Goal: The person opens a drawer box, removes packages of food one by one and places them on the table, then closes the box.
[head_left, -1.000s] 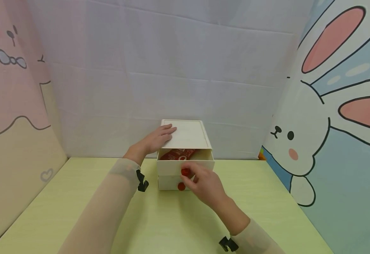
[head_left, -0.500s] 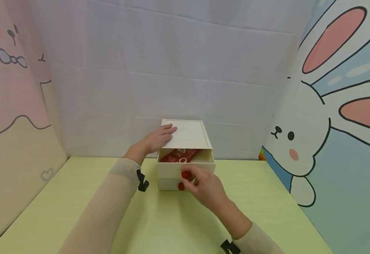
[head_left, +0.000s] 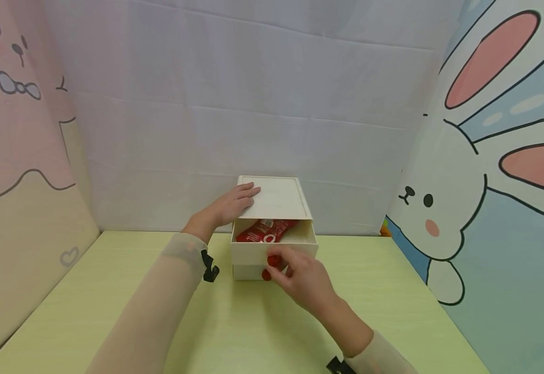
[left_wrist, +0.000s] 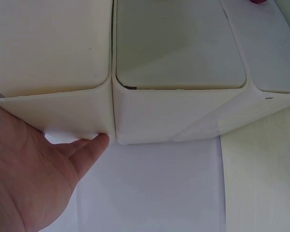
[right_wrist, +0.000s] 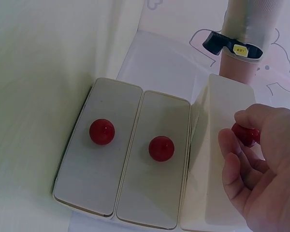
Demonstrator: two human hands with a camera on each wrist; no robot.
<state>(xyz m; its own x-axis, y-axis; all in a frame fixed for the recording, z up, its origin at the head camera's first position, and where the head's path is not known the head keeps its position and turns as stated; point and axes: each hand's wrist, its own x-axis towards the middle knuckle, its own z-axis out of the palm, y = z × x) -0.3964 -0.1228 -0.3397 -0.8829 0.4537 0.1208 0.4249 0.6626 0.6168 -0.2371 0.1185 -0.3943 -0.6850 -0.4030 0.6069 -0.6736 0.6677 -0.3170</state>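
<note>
A small white drawer unit (head_left: pixel 281 195) stands near the back of the table. Its top drawer (head_left: pixel 248 254) is pulled partway out, and inside lies a red packet (head_left: pixel 268 230) with white print. My right hand (head_left: pixel 306 278) pinches the round red knob (head_left: pixel 273 261) of that drawer between thumb and fingers. On the unit's top left edge rests my left hand (head_left: pixel 229 206), fingers extended. The left wrist view has that hand (left_wrist: pixel 38 169) against the white casing (left_wrist: pixel 169 113). In the right wrist view, two lower drawer fronts with red knobs (right_wrist: pixel 161 148) are flush.
The pale yellow-green table (head_left: pixel 375 291) carries the unit. Behind it hangs a white cloth (head_left: pixel 253 104). A pink-and-cream printed panel (head_left: pixel 24 156) is on the left, and a rabbit-printed panel (head_left: pixel 510 223) on the right.
My right hand has drawn the top drawer farther out toward me, and more of the red packet shows. The left hand has kept its place on top of the unit.
</note>
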